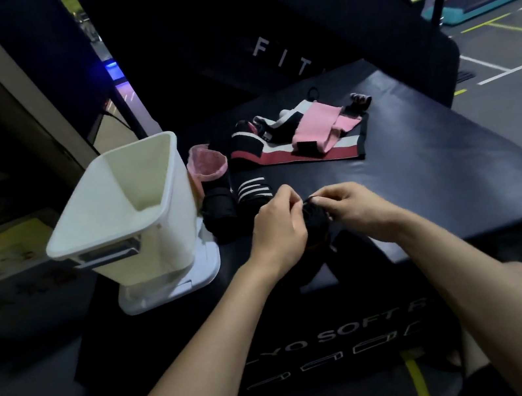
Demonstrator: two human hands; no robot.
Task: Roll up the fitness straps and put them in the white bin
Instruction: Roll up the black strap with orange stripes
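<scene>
Black strap (316, 223), rolled into tight bundle, pinched between left hand (277, 229) and right hand (354, 204); fingers curled on it.

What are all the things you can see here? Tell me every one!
white bin: 1, white, left on the black box, nothing visible inside.
white lid: 1, white, under the bin.
pink roll: 1, pink, right beside the bin.
rolled black straps: 2, black, one white-striped, between bin and hands.
loose straps: a pile, pink, black, red and white, at the back.
black box: 1, black, padded, under everything.
black strap: 1, black, held between both hands.
left hand: 1, fingers pinch the black strap.
right hand: 1, fingers pinch it too.
</scene>
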